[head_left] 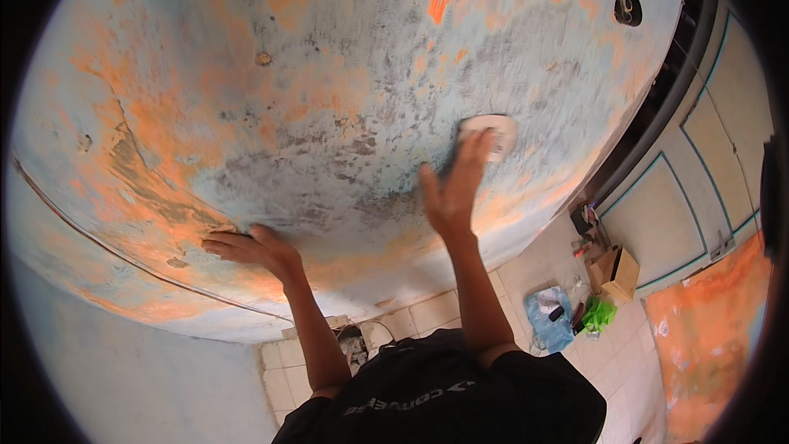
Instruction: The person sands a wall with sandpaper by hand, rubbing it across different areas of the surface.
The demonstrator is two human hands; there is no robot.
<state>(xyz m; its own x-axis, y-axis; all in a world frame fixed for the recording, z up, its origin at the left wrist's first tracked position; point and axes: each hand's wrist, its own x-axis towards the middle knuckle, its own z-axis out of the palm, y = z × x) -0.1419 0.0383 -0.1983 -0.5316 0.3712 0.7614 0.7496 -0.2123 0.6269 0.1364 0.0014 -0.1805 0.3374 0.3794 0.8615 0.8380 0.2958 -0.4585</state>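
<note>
A wall [329, 49] with worn pale-blue and orange paint and dark grey patches fills the upper view. My right hand [456, 189] presses a pale piece of sandpaper [502, 136] against it, right of the middle. The fingers lie over the sheet, the thumb stands apart, and the hand is slightly blurred. Lower on the left, my left hand [255, 252] rests against the wall with its fingers stretched out and holds nothing. A long crack with chipped plaster [148, 168] runs down toward that hand.
A cable [99, 242] runs along the wall at the lower left. On the tiled floor at the right lie a blue plastic bag [549, 321], a green bag [600, 315] and an open cardboard box [618, 274]. A panelled door [657, 214] stands beyond. A dark wall fitting [628, 6] sits upper right.
</note>
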